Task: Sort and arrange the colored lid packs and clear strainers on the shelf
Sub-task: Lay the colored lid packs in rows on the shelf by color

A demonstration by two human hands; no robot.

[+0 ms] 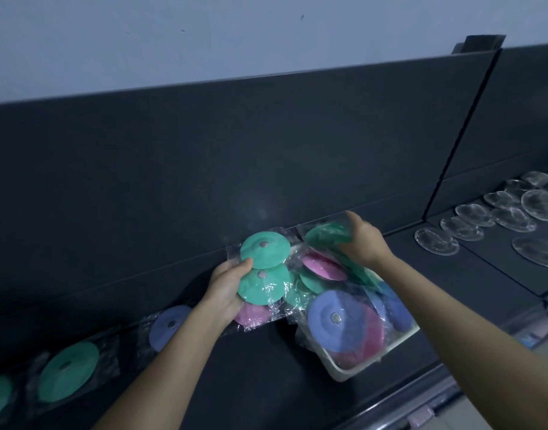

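**Left grip** (226, 287): closed round the left edge of a held lid pack (263, 265), thumb on top, fingers beneath. The pack is lifted just clear of the shelf (266, 383), in front of the back panel (204, 166).

**Right grip** (362, 240): fingers curled down, pinching the wrapper of a green pack (325, 234) at the far end of the white bin (344, 370).

**Held lid pack, handling:** Judged light. The discs look flexible and the clear film is loose and glossy, so it is likely to slip. Take it by the disc edge through the film, not by the film alone. Not fragile.

**Held lid pack, appearance:** Two green round lids, each with a small metal centre stud, overlap a pink one below. The clear wrap is crinkled. Whether this is one pack or several cannot be told.

**Bin contents:** A heap of wrapped lids, with a blue lid (334, 318) uppermost and a pink lid (323, 268) behind it, touching and overlapping.

**Shelf, left:** A blue pack (168, 327) and a green pack (67, 370) lie flat in a row, well apart from each other.

**Shelf, right:** Clear strainers (437, 242) are laid out in rows beyond a divider, well apart from the bin.
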